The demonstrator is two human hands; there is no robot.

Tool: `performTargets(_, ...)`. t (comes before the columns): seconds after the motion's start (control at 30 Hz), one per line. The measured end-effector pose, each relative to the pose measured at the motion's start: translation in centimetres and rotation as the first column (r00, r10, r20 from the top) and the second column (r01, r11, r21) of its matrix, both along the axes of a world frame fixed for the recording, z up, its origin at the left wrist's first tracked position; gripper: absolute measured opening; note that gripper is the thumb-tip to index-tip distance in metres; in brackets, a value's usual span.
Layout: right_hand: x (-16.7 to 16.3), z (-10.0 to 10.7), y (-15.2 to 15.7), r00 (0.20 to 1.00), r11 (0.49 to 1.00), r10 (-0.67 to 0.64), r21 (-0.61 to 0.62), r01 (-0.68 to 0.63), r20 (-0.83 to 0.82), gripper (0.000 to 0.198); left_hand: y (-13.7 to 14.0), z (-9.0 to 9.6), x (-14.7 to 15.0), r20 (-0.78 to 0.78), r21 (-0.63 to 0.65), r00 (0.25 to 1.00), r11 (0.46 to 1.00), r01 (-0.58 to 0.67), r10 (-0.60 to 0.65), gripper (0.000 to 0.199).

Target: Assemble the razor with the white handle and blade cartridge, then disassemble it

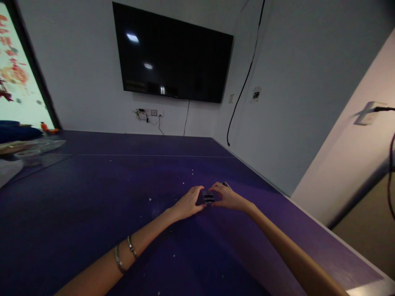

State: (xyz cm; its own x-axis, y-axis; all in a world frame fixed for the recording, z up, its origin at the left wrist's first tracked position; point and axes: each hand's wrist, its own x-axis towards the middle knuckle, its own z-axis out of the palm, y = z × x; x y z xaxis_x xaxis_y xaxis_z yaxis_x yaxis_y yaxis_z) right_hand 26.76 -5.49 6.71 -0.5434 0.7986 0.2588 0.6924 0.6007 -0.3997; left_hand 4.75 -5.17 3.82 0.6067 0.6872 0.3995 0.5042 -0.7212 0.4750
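Note:
A small dark block (209, 199) with light stripes lies on the purple tabletop, with what looks like a clear rim about it; its kind is too small to make out. My left hand (189, 202) curls round its left side, thumb near and fingers far. From the right, my right hand (227, 197) grips it the same way, the fingertips at its edges. Just behind the right hand's knuckles, a second small dark object (226, 185) is partly hidden. Two bracelets (125, 254) circle my left forearm.
The purple tabletop (101, 197) carries scattered white specks. Clear plastic bags and dark blue cloth (18, 132) are heaped at the left edge. On the far wall hangs a television (173, 53) above sockets with wires. A black cable (247, 78) dangles down the right wall.

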Motion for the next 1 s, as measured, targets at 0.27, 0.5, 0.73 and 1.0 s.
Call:
performTargets(0.27,11.9,0.9,4.1,0.931,0.928,-0.329,-0.129,0.349,0.157,0.051,3.9,-2.0,-5.4,-0.165,0.117,0.954,0.965,-0.233,0.250,0.038)
performTargets(0.5,16.3,-1.0,5.3,0.846,0.732,-0.468,-0.424,0.534,0.257,0.060,5.1,-5.1,-6.7,-0.201,0.134,0.911,0.931,-0.338,0.360,0.034)
performTargets(0.73,17.2,-3.0,7.1,0.865,0.715,-0.433,-0.488,0.501,0.254,0.065,5.2,-5.8,-6.6,-0.216,0.160,0.902,0.925,-0.344,0.373,0.037)
performTargets(1.0,17.7,-4.1,7.8,0.872,0.739,-0.447,-0.466,0.487,0.202,0.066,5.1,-5.9,-6.6,-0.194,0.146,0.903,0.922,-0.360,0.383,0.037)
